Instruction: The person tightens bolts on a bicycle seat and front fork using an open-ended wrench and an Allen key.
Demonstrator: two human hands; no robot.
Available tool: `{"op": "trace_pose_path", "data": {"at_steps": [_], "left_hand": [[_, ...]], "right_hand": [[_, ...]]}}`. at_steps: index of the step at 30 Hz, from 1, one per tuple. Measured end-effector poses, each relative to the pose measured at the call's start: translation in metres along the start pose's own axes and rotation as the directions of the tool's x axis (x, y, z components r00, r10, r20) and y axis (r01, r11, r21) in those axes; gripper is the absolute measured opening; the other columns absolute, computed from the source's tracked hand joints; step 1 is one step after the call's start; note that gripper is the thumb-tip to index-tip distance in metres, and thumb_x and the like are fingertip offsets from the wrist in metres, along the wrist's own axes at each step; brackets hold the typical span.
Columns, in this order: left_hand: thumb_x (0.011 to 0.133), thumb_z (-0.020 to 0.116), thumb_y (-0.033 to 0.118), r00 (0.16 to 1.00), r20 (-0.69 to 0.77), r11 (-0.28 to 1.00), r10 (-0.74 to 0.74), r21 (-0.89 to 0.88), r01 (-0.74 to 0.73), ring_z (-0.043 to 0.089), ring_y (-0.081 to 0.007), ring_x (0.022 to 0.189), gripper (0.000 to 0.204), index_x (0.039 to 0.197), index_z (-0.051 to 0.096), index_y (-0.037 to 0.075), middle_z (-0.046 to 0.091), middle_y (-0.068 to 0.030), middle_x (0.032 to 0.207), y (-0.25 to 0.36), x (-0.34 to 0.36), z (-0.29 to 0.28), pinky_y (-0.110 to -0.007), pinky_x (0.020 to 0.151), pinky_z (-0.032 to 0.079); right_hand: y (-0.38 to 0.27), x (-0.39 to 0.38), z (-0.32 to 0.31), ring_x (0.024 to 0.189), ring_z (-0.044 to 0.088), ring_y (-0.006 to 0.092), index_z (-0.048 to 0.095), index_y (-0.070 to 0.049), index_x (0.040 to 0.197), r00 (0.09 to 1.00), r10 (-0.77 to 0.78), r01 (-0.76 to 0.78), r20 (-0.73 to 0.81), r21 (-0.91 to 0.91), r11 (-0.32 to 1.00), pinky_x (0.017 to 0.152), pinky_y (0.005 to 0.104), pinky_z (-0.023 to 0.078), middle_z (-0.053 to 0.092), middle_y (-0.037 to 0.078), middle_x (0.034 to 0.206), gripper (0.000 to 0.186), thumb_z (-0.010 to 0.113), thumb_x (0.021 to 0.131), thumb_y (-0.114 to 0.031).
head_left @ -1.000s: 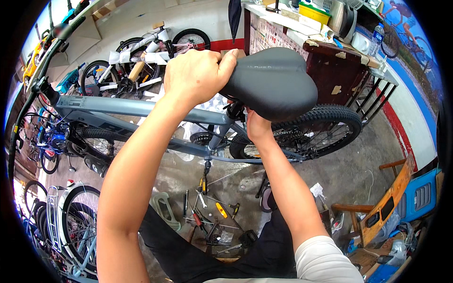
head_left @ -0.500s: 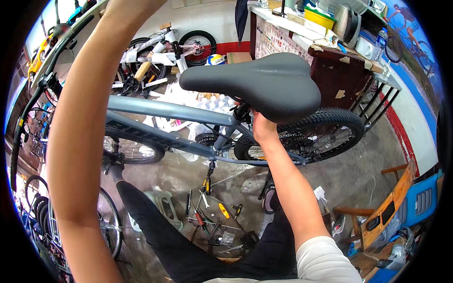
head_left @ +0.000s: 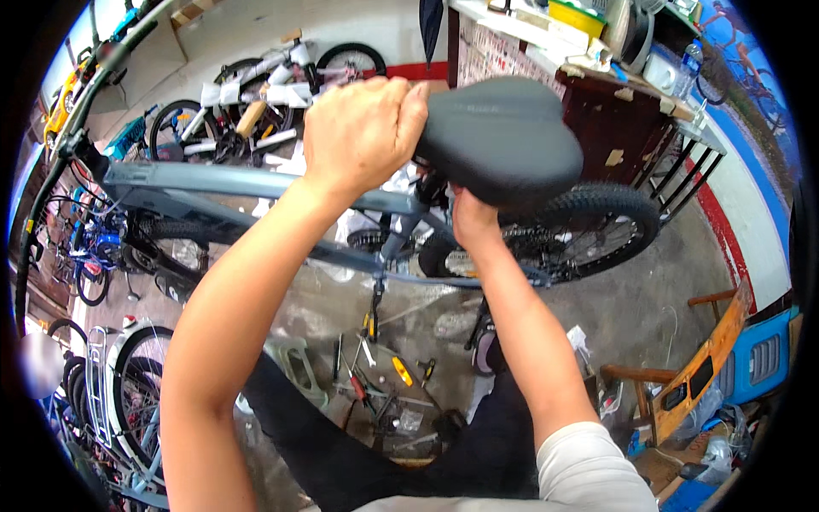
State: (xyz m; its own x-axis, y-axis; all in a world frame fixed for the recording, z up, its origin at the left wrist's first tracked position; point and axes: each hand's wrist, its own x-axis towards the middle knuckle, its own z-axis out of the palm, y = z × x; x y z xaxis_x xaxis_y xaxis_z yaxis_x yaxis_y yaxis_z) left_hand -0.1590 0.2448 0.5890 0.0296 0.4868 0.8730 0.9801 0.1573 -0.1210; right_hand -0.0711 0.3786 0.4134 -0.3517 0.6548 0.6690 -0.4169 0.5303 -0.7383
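My left hand (head_left: 363, 128) is closed over the nose of the black saddle (head_left: 503, 141), which sits on a grey bicycle (head_left: 222, 177) standing crosswise before me. My right hand (head_left: 473, 218) is under the rear of the saddle, beside the seat post and its clamp area at the top of the frame; its fingers are partly hidden there, so what they grip cannot be made out. The handlebar (head_left: 60, 158) is at the left, the rear wheel (head_left: 610, 252) at the right.
Loose tools (head_left: 401, 371) lie on the floor between my legs, beside a plastic stool (head_left: 299, 375). Parked bicycles (head_left: 136, 392) crowd the left, partly assembled bikes (head_left: 247, 102) the back wall. A cluttered counter (head_left: 597, 111) stands behind the rear wheel; a wooden chair (head_left: 691, 375) is at lower right.
Half a second ago my left hand was raised toward the upper left, off the saddle; now it is back on the saddle's nose. My right hand stays under the saddle.
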Motion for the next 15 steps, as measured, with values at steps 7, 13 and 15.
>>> {"op": "trace_pose_path", "data": {"at_steps": [7,13,15], "left_hand": [[0.096,0.058,0.030,0.982,-0.180,0.992,-0.060,0.101,0.079,0.058,-0.0361,0.117,0.041,0.127,0.063,0.004,0.065,-0.0176,0.122,0.021,-0.075,-0.004,-0.046,0.101,0.042],[0.077,0.067,-0.002,0.820,0.200,0.820,-0.536,-0.106,0.562,0.057,-0.0403,0.114,0.053,0.129,0.059,0.003,0.061,-0.0201,0.122,0.095,-0.311,0.001,-0.048,0.100,0.043],[0.080,0.067,0.001,0.612,0.418,0.687,-0.671,0.042,0.725,0.056,-0.0397,0.116,0.050,0.129,0.057,0.003,0.059,-0.0195,0.124,0.125,-0.398,-0.004,-0.047,0.099,0.045]], "right_hand": [[-0.034,0.027,0.007,0.128,0.053,0.0221,0.053,-0.005,0.138,0.986,0.138,-0.096,-0.089,0.369,0.925,0.108,0.0394,0.041,0.057,0.008,0.137,0.051,0.042,0.107,-0.044],[-0.022,0.034,0.001,0.127,0.050,0.0181,0.051,-0.009,0.138,0.996,0.020,0.026,-0.083,0.516,0.856,0.106,0.0403,0.044,0.053,0.002,0.137,0.042,0.049,0.107,-0.037],[-0.029,0.030,0.003,0.122,0.055,0.0195,0.052,-0.009,0.135,0.995,-0.096,0.058,0.034,0.591,0.805,0.101,0.0416,0.048,0.057,0.004,0.131,0.039,0.049,0.107,-0.036]]}}
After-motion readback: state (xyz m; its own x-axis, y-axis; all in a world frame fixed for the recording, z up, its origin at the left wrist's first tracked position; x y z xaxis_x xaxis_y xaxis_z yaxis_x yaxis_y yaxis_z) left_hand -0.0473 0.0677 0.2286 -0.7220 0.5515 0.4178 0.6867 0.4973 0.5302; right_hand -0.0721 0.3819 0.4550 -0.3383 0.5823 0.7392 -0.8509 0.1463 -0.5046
